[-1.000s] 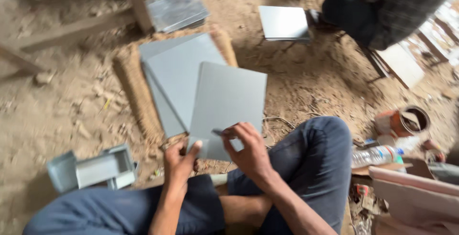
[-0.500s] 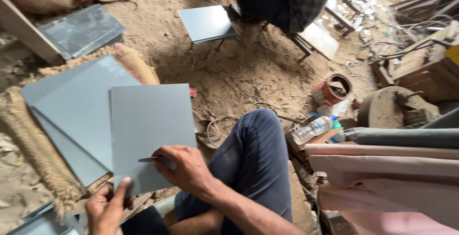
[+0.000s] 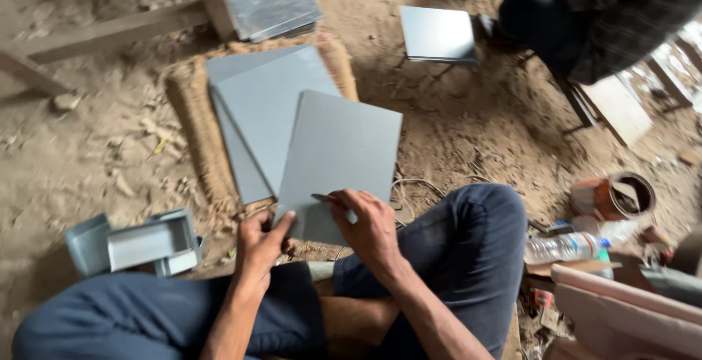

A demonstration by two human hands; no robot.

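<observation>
A flat, smooth grey metal sheet [image 3: 340,156], square-cut, rests tilted at the near edge of a coarse woven mat [image 3: 191,118] on dusty ground. The left hand [image 3: 257,241] pinches its near corner, thumb on top. The right hand [image 3: 371,227] is closed around a thin pointed tool [image 3: 322,198] laid against the sheet. Similar grey sheets [image 3: 256,104] lie stacked beneath, to the left.

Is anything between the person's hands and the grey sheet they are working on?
Nothing visible does. The left hand already grips the near edge of the top grey sheet, and the right hand rests on it, holding a thin pointed tool against its surface. Other sheets lie beneath, not between.
</observation>
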